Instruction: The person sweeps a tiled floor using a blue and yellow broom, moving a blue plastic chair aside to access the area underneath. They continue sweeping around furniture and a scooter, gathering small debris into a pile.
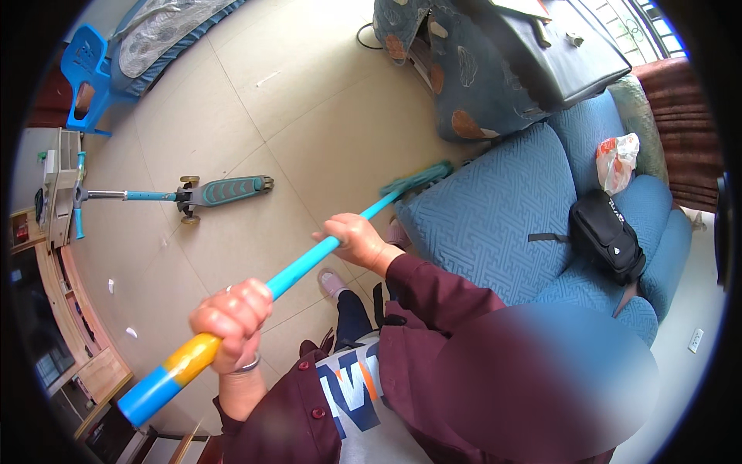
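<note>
A broom (304, 264) with a turquoise handle slants across the view, its yellow and blue end at the lower left. Near that end my left hand (233, 319) is wrapped round the handle, a bracelet on its wrist. Farther along, my right hand (354, 238) grips the same handle. The green broom head (417, 178) is blurred and lies low by the front corner of the blue sofa (495, 209), next to the cloth-covered table (479, 85).
A folding scooter (224, 191) lies on the tiled floor at left. White scraps (131, 332) are on the tiles. At far left stand a blue chair (86, 77) and a wooden cabinet (69, 309). The sofa holds a black bag (607, 236) and a plastic bag (617, 162).
</note>
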Demonstrator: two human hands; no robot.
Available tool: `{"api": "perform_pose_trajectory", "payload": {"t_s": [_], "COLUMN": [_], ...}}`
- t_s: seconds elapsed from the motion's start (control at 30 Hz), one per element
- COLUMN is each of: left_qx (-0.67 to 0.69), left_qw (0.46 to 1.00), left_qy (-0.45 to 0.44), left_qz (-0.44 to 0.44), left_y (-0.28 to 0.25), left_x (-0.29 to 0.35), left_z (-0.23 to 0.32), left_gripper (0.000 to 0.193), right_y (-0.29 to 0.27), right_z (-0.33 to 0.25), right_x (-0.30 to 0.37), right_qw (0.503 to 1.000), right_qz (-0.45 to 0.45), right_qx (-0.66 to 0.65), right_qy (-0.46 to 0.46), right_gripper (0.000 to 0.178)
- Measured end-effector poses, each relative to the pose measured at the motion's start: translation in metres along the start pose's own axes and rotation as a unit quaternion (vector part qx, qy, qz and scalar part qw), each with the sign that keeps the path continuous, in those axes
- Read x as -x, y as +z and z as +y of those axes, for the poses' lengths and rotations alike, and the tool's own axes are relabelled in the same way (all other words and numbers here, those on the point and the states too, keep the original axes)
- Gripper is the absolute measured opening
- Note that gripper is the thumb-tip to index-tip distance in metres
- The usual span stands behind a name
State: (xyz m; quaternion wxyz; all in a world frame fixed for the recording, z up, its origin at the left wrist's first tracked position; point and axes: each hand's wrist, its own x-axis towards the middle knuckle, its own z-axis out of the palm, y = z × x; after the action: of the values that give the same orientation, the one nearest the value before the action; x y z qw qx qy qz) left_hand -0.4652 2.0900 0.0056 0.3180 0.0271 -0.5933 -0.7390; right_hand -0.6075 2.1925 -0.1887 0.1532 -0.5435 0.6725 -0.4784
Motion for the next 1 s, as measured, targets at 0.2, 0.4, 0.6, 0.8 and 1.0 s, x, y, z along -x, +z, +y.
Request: {"api": "perform_pose_trajectory", "payload": {"t_s": [0.2, 0.4, 0.6, 0.8, 1.0], "left_qx": [0.052, -0.021, -0.032, -0.123, -0.056], "left_qw": [0.995, 0.994, 0.995, 0.984, 0.991], "left_qy": [0.077, -0.013, -0.033, 0.028, 0.090], "left_qz": [0.036, 0.108, 0.091, 0.128, 0.076], "left_y": [-0.023, 0.003, -0.026, -0.048, -0.067], "left_x": [-0.005, -0.003, 0.060, 0.071, 0.110], "left_z": [0.026, -0.047, -0.057, 0.069, 0.109], "left_gripper": [0.041, 0.023, 0.015, 0.035, 0.033], "right_y": [-0.008, -0.020, 0.031, 0.132, 0.123], "right_z": [-0.034, 0.048, 0.084, -0.056, -0.116], "right_x": [-0.039, -0.035, 0.003, -0.029, -0.019], "right_qw": [0.999, 0.974, 0.990, 0.969, 0.990], "right_qz": [0.006, 0.145, -0.102, -0.222, -0.121], "right_qx": [0.030, 0.153, 0.096, -0.103, -0.058], "right_qy": [-0.040, 0.079, 0.015, 0.024, -0.041], "right_gripper": [0.027, 0.034, 0.020, 0.015, 0.029]}}
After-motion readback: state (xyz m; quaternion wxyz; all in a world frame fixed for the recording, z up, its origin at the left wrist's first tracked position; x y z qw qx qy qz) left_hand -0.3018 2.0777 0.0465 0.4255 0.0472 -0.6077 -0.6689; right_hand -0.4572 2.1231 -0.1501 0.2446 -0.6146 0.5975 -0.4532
